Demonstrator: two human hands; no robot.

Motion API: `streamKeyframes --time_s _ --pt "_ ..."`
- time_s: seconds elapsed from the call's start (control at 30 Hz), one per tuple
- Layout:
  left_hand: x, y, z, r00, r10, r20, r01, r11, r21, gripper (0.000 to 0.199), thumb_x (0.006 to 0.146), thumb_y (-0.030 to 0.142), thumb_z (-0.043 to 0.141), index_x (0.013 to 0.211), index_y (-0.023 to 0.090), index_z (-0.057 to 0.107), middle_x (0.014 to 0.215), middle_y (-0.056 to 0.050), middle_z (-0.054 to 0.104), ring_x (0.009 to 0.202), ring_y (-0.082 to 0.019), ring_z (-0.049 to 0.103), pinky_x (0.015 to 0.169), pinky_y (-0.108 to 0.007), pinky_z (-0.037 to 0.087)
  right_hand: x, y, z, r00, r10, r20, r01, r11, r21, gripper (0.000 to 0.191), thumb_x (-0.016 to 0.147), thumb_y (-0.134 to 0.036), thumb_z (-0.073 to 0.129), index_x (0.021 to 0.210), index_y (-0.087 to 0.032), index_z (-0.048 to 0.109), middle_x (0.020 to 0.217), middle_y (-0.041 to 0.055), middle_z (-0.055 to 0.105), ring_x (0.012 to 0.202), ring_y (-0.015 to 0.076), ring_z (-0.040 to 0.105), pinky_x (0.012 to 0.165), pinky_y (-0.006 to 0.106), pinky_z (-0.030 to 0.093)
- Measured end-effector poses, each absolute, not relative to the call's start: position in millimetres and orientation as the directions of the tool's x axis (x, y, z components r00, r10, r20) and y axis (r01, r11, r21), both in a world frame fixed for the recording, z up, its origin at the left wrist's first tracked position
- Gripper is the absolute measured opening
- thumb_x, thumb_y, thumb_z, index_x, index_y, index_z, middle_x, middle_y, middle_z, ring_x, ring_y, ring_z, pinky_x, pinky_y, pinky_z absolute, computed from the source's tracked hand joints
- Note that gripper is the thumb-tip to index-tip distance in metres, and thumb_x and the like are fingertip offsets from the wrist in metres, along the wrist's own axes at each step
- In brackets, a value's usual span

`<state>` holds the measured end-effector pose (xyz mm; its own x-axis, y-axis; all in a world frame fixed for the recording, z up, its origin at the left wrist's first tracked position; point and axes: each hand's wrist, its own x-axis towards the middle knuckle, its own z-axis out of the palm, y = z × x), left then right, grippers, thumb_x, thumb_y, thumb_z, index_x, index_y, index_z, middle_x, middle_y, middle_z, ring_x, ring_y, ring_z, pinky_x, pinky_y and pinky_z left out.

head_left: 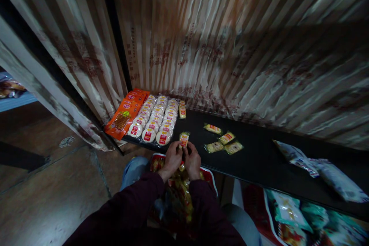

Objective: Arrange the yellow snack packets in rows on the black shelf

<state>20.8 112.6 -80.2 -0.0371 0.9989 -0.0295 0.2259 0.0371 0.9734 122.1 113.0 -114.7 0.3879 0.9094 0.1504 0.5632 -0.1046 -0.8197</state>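
Note:
Between the fingertips of my left hand (173, 158) and my right hand (192, 160) is a small yellow wrapped snack (183, 139) with a red label. Both hands are closed on it at the shelf's front edge. Below them, a red basket with a white rim (213, 183) holds many yellow packets (180, 188). Round white wrapped crackers (155, 119) lie in overlapping rows to the left of my hands. A short row of yellow snacks (182, 112) runs along the crackers' right side at the back. Several loose yellow snacks (227, 137) lie to the right.
Orange bags (123, 117) lie at the left end of the black shelf (253, 150). Two pale packets (337, 178) rest on its right part. Another red basket (268, 215) with green-and-white bags (291, 211) stands below right. A pleated curtain (201, 46) hangs behind; a dark post (115, 27) rises left.

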Motion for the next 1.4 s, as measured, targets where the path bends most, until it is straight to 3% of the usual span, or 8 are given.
streamKeyframes --time_s 0.3,0.67,1.0,1.4 --pt "33.3 141.0 -76.0 -0.068 0.997 -0.024 0.278 0.042 0.960 0.037 0.081 0.007 0.048 0.113 0.017 0.063 0.124 -0.011 0.064 0.118 -0.020 0.057 0.107 -0.038 0.041 127.5 149.0 -115.9 0.376 0.915 0.146 0.540 -0.089 -0.837 0.046 0.080 -0.041 0.046 0.114 -0.017 0.064 0.104 0.0111 0.072 0.090 0.0233 0.066 0.084 0.035 0.049" --pt "49.1 182.0 -81.4 -0.072 0.997 -0.025 0.285 0.044 0.958 0.039 0.088 0.022 0.044 0.123 0.014 0.060 0.138 -0.014 0.055 0.131 -0.023 0.048 0.115 -0.039 0.033 133.4 195.3 -120.9 0.410 0.899 0.157 0.522 -0.090 -0.848 0.050 0.076 -0.044 0.046 0.115 -0.017 0.064 0.103 0.0116 0.073 0.087 0.0241 0.066 0.078 0.036 0.050" --pt "59.8 212.2 -86.0 -0.056 0.998 -0.029 0.313 0.045 0.949 0.045 0.091 0.024 0.040 0.131 0.010 0.055 0.146 -0.017 0.047 0.139 -0.024 0.039 0.119 -0.039 0.025 139.3 227.5 -123.6 0.364 0.916 0.166 0.478 -0.030 -0.878 0.060 0.072 -0.045 0.044 0.119 -0.011 0.061 0.111 0.0167 0.070 0.094 0.0267 0.066 0.087 0.040 0.049" --pt "70.6 238.8 -98.9 -0.098 0.995 -0.008 0.305 0.038 0.952 0.047 0.088 0.024 0.042 0.133 0.015 0.053 0.148 -0.014 0.045 0.143 -0.024 0.033 0.121 -0.041 0.021 145.7 258.4 -141.9 0.345 0.908 0.238 0.492 0.041 -0.869 0.052 0.074 -0.039 0.045 0.117 -0.016 0.063 0.114 0.0121 0.069 0.103 0.0245 0.061 0.095 0.040 0.046"
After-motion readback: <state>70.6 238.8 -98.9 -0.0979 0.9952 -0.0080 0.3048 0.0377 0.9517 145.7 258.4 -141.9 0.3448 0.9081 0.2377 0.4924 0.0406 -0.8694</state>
